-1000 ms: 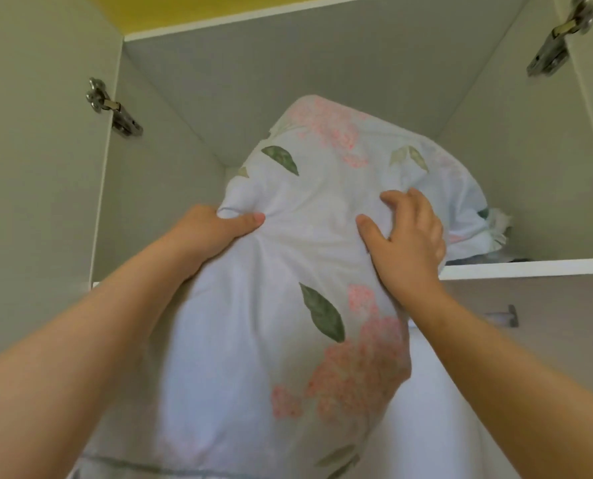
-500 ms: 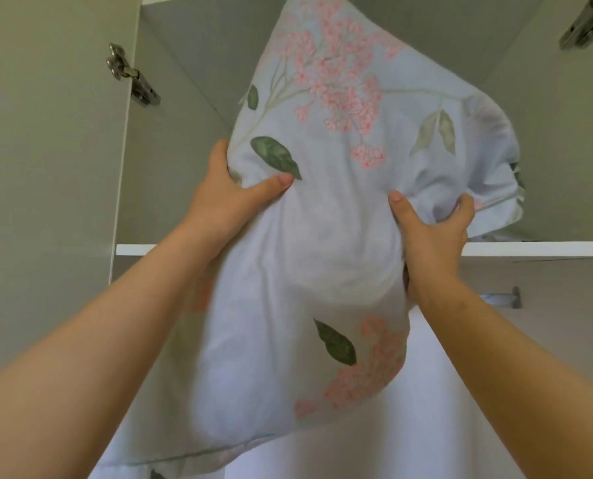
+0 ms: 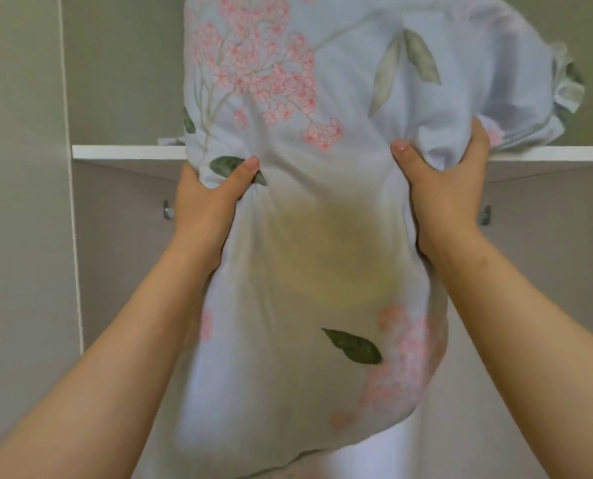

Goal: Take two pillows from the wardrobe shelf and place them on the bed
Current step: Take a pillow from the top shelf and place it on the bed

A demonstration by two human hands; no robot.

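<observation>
A large pillow [image 3: 322, 209] in a pale blue case with pink flowers and green leaves fills the middle of the head view. It hangs in front of the white wardrobe shelf [image 3: 125, 152], its top end still over the shelf edge. My left hand [image 3: 208, 198] grips its left side, thumb pressed into the fabric. On the pillow's right side, my right hand [image 3: 443, 188] grips a fold of the case. A second pillow is not visible; the held one hides the shelf's middle.
The open wardrobe door [image 3: 18, 202] stands at the left. Grey wardrobe walls lie behind, with small metal shelf pegs [image 3: 166, 209] under the shelf on both sides. A white surface shows below the pillow's lower edge.
Both hands have pulled the pillow out and down from the shelf towards me. My grips moved to its sides, and the view has dropped lower on the wardrobe.
</observation>
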